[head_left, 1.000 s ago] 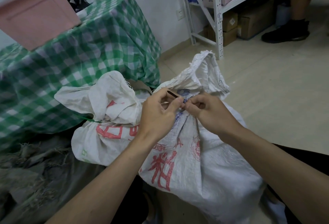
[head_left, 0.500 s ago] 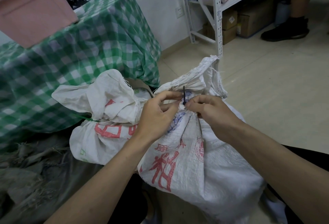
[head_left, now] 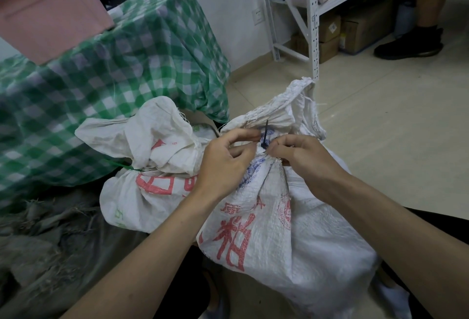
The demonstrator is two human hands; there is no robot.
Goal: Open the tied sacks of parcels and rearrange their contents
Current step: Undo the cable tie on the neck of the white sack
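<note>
A white woven sack (head_left: 291, 230) with red printed characters stands on the floor in front of me, its neck bunched and bound by a black cable tie (head_left: 264, 136). The tie's free end sticks upward. My left hand (head_left: 223, 164) pinches the sack's neck at the tie from the left. From the right, my right hand (head_left: 302, 158) pinches the tie's base with fingertips. Behind on the left lies a second white sack (head_left: 142, 174) with red print, tied with a green tie (head_left: 127, 166). The contents of both sacks are hidden.
A table under a green checked cloth (head_left: 121, 70) stands at the left, a pink bin (head_left: 48, 11) on it. Dark grey sacking (head_left: 50, 242) lies at lower left. A white metal shelf (head_left: 313, 14) with boxes stands behind; another person's leg and black shoe (head_left: 408, 44) are at upper right.
The black tie's free end has swung from lying flat under my left fingers to standing upright. The sack's open top has shifted slightly right. Both hands stay at the neck.
</note>
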